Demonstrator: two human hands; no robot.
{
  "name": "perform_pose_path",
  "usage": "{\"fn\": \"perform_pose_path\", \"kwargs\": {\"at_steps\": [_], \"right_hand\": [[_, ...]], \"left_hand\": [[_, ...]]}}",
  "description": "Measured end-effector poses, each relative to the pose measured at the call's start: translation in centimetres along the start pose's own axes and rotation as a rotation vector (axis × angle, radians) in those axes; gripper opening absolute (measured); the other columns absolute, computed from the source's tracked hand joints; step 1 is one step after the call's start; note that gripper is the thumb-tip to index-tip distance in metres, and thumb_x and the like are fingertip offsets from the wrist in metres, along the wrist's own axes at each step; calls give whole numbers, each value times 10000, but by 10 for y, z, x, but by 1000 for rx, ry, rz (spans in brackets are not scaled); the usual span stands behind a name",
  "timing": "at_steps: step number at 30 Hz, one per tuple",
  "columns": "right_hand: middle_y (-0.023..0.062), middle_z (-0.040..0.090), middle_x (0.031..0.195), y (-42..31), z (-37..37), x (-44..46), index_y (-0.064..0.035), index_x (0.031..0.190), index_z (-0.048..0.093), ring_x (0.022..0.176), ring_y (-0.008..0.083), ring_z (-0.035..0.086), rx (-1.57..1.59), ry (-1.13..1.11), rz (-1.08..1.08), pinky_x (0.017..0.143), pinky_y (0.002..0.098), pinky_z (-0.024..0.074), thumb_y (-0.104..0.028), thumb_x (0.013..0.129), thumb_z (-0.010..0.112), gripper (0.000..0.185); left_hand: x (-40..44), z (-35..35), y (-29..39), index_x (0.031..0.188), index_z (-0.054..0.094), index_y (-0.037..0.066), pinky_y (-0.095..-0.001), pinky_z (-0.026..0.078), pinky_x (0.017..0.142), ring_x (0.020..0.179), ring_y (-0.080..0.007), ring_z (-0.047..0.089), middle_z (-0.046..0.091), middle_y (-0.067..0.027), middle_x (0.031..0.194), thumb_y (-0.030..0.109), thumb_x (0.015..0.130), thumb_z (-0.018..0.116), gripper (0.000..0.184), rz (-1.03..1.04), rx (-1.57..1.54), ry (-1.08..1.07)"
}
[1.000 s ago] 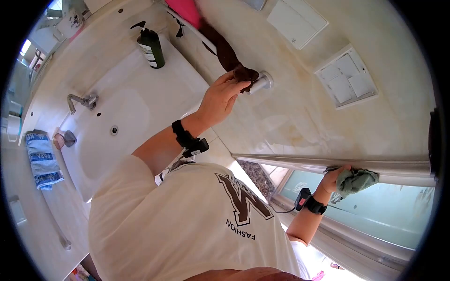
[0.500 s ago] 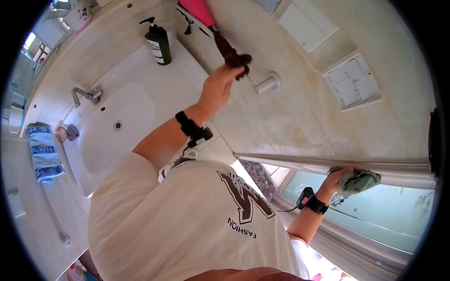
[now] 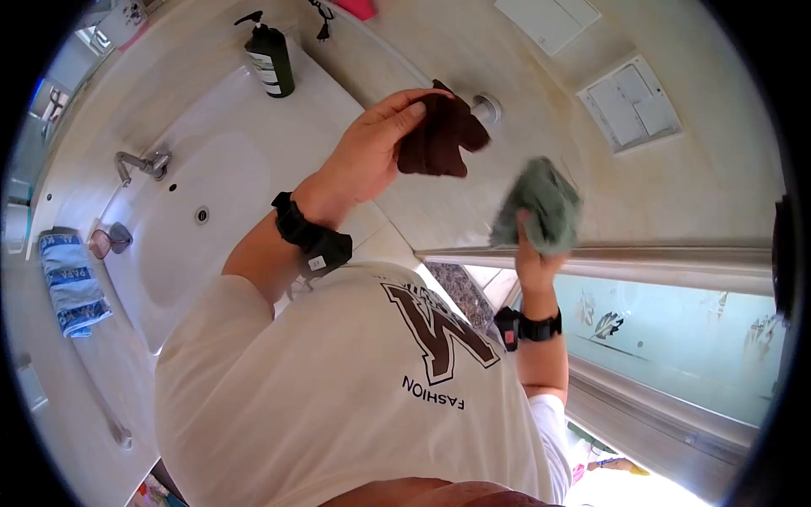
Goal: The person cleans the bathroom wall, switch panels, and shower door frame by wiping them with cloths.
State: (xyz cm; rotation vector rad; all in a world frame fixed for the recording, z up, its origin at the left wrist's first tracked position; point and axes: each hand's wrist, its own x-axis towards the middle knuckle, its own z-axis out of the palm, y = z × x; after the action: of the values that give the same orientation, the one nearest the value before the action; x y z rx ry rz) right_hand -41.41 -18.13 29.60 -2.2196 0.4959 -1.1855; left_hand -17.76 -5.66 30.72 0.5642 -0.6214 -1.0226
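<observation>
My left hand is closed on a dark brown cloth, its thumb pressed on the folded fabric. The cloth hangs over part of the round end mount of a wall rail. To the right, my right hand grips a grey-green cloth, slightly blurred, in front of the marbled wall. The two cloths are apart. Each wrist wears a black band with a small device.
At the left are a white sink, a chrome faucet, a dark green pump bottle and a blue towel. Switch panels are on the wall. A frosted glass panel stands at the lower right.
The brown cloth has come away from the rail in my left hand and is bunched closer to me. My right hand has moved up and left from the door frame with the green cloth.
</observation>
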Motion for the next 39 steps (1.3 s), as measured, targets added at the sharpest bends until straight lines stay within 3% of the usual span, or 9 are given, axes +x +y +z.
{"fn": "perform_pose_path", "kwargs": {"at_steps": [3,8,11,17,19,22,26,33,39], "right_hand": [[75,595,1171,-2,16,2,13,1220,546,1076,167,548,395,-190,310,956,305,415,-3,825,685,420],[67,611,1103,-28,43,15,4,1209,512,997,147,566,652,-538,437,873,314,469,-173,715,830,614],[61,570,1183,-12,44,11,-8,1332,408,1081,156,537,656,-494,599,945,310,430,-430,640,865,930],[85,549,1293,13,34,-3,-10,1375,384,1167,210,536,854,-375,702,1009,343,414,-522,744,744,889],[80,545,1301,10,36,-4,-26,1366,412,1171,193,533,1399,-272,929,1027,346,399,-509,759,740,842],[89,551,1285,6,35,-3,-28,1342,444,1164,205,535,1490,-300,834,1018,350,412,-310,805,748,678],[103,594,1193,0,35,0,-10,1266,508,1088,232,575,960,-190,745,959,358,461,11,808,639,477],[113,615,1154,7,18,-2,7,1209,547,1063,241,590,986,-30,774,946,351,466,49,785,591,428],[118,617,1156,9,18,-2,11,1196,553,1061,247,591,965,-8,723,950,362,461,29,795,578,402]], "left_hand": [[-4,20,-4,1278,486,-12,-329,449,999,1132,-191,559,558,-103,1239,152,1010,405,324,-159,-202,-152],[4,28,-21,1239,537,20,-269,457,931,1039,-138,565,591,-67,1157,168,1006,439,293,-65,304,-104],[8,19,-27,1222,563,40,-249,454,903,1005,-120,562,607,-54,1122,170,1004,448,278,57,608,1],[15,10,-32,1207,577,39,-245,453,895,992,-117,563,618,-47,1092,150,997,463,263,33,530,46],[19,10,-39,1217,570,38,-253,452,902,992,-122,566,617,-53,1090,148,995,466,268,89,659,42],[21,8,-44,1301,499,48,-269,440,932,1052,-145,545,584,-76,1157,142,953,552,364,12,499,9],[13,1,-53,1438,312,80,-316,405,996,1179,-194,476,492,-109,1286,108,838,705,717,-41,650,-141],[3,-37,-55,1416,350,58,-296,447,871,963,-180,574,604,-113,1046,-8,839,515,603,-268,625,-153],[-2,-40,-35,1445,331,104,-268,426,933,1051,-150,552,582,-92,1160,-77,841,479,647,-324,196,8]]}}
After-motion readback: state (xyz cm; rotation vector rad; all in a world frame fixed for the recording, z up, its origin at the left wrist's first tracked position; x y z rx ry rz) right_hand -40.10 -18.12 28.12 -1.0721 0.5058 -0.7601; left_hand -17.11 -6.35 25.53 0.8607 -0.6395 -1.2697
